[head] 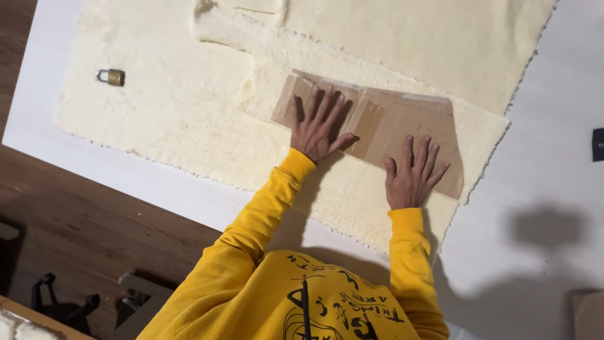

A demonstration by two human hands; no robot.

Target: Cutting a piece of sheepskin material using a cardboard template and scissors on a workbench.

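A brown cardboard template point(384, 123) with taped seams lies on a cream fleecy fabric point(182, 107) spread over a white table point(553, 157). My left hand point(318, 123) presses flat on the template's left part, fingers spread. My right hand point(412, 173) lies flat on its lower right part, fingers apart too. Neither hand grips anything. Both arms are in yellow sleeves.
A small brass padlock point(113, 77) rests on the fabric at the far left. A dark object point(598, 143) sits at the table's right edge, and a cardboard corner point(588, 315) shows at the bottom right. Wooden floor point(75, 214) and dark furniture parts point(60, 302) lie beyond the table's left edge.
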